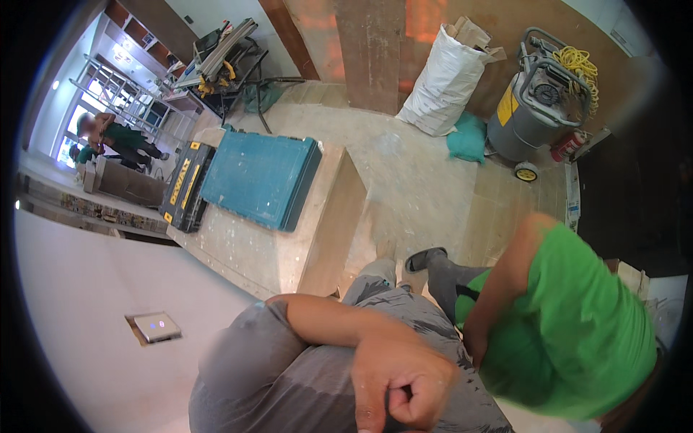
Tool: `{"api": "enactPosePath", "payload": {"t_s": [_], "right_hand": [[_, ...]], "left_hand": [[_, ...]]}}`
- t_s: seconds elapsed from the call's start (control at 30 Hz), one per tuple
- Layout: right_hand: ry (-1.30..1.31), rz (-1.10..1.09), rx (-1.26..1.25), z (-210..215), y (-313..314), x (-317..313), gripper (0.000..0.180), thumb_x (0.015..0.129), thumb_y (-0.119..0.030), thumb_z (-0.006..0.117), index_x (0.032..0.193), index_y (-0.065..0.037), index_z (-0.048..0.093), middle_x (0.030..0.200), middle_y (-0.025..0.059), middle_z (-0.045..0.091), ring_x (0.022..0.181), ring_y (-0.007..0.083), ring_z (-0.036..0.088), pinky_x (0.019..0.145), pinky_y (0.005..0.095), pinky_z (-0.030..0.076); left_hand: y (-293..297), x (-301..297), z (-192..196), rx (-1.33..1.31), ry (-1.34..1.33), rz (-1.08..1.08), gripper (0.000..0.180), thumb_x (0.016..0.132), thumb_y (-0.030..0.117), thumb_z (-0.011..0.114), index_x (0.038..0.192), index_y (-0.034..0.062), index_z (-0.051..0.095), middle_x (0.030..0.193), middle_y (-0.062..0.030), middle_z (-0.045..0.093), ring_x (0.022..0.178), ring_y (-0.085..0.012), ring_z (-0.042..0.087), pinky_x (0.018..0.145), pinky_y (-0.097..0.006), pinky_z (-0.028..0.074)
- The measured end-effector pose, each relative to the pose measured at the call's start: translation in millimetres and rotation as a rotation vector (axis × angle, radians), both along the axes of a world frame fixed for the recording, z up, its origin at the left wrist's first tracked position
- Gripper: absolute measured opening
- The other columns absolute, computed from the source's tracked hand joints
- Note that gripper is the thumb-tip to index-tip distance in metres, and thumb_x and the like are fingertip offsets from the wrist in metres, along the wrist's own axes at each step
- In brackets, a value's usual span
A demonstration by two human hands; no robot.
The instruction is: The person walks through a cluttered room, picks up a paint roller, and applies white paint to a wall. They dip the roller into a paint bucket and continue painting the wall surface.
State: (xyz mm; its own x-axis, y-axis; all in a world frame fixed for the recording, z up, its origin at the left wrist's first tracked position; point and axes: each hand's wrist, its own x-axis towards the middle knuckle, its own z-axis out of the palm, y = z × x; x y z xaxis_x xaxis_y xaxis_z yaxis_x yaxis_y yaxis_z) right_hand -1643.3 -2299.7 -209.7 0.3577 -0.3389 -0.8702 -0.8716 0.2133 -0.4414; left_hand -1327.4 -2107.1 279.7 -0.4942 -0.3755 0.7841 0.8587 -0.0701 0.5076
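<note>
My left hand [408,379] is raised close in front of my grey shirt [289,393], at the lower edge of the head view. Its fingers are curled and the thumb points down, with a small dark gap between them. The picture's edge cuts off the thumb tip, so anything pinched there is hidden. From the grey sleeve at the left, my forearm [328,322] crosses to this hand. My right hand does not show. Close on my right, a co-worker in a green shirt [577,317] bends over, one bare arm [512,281] hanging down and its hand hidden.
A teal tool case [256,177] and a black-and-yellow case [189,187] lie on a wooden box [336,216]. Farther off stand a white sack [444,79], a green bag [468,137], a wheeled grey vacuum [530,108] and a fire extinguisher [568,146]. A white wall [94,289] borders the left.
</note>
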Motion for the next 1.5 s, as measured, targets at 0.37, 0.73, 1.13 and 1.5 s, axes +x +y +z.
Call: {"api": "enactPosePath", "payload": {"t_s": [0.37,0.73,1.13,1.5], "right_hand": [[0.064,-0.079,0.08,-23.9,-128.6,190.6,0.045,0.086,-0.023,0.076,0.124,-0.005,0.059,0.111,0.0131,0.069,0.084,0.0244,0.07,0.076,0.0417,0.055],[0.076,-0.081,0.105,33.3,-267.8,386.3,0.042,0.088,-0.024,0.074,0.123,-0.006,0.059,0.109,0.0116,0.069,0.081,0.0238,0.07,0.074,0.0406,0.055],[0.461,0.262,0.217,29.1,-513.4,600.5,0.038,0.091,-0.026,0.072,0.121,-0.007,0.06,0.107,0.01,0.07,0.077,0.0231,0.069,0.072,0.0395,0.055],[0.142,0.752,0.103,64.8,-537.5,1022.4,0.042,0.08,-0.008,0.074,0.119,-0.008,0.057,0.095,0.0035,0.063,0.093,0.0197,0.066,0.081,0.0403,0.054]], "left_hand": [[-178.3,203.4,-7.3,-0.11,-0.168,-0.342,0.051,0.083,0.019,0.086,0.062,0.0076,0.04,0.057,0.0022,0.036,0.052,-0.015,0.032,0.048,-0.033,0.029],[-254.2,413.5,-23.2,-0.043,-0.2,0.258,0.058,0.09,0.026,0.077,0.059,0.0114,0.031,0.053,0.0047,0.032,0.049,-0.0137,0.026,0.048,-0.034,0.023],[-276.6,605.0,-80.6,0.462,-0.018,1.236,0.065,0.099,0.04,0.063,0.055,0.0112,0.025,0.05,0.0009,0.022,0.044,-0.0178,0.022,0.047,-0.036,0.017],[-207.6,735.7,-99.8,0.56,0.139,1.68,0.065,0.1,0.04,0.062,0.055,0.0118,0.025,0.049,0.0023,0.023,0.042,-0.0171,0.021,0.047,-0.036,0.018]]}}
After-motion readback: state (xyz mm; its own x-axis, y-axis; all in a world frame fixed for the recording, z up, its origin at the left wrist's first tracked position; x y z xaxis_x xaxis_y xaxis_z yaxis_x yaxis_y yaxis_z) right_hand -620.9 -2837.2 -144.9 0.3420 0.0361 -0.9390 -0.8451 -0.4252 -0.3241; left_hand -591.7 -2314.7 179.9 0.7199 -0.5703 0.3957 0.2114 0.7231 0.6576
